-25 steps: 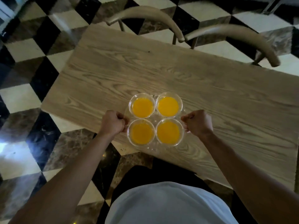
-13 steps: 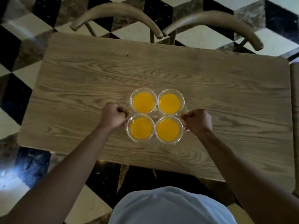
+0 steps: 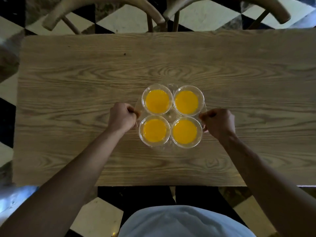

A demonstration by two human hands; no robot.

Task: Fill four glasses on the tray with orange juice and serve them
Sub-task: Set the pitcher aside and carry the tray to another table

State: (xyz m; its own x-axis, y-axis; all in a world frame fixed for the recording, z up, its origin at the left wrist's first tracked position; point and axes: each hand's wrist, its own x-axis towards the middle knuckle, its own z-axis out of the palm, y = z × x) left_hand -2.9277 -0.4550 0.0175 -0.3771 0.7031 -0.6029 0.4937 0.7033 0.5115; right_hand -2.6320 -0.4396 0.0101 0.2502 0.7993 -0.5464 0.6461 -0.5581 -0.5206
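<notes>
A clear glass tray (image 3: pixel 171 114) carries several clear glasses of orange juice in a square: back left (image 3: pixel 157 101), back right (image 3: pixel 186 102), front left (image 3: pixel 154 130), front right (image 3: pixel 184 131). My left hand (image 3: pixel 122 117) grips the tray's left edge with curled fingers. On the opposite edge, my right hand (image 3: pixel 218 122) grips the tray the same way. The tray is over the middle of the wooden table (image 3: pixel 85 79); I cannot tell whether it touches the tabletop.
Two wooden chairs stand at the table's far side, one at the left (image 3: pixel 102 7) and one at the right (image 3: pixel 230 4). The floor (image 3: pixel 95 218) is a black-and-white checker. My white shirt fills the bottom of the view.
The tray with the glasses has moved from the table's near edge to over its middle, both hands still gripping it. I have stepped square to the table.
</notes>
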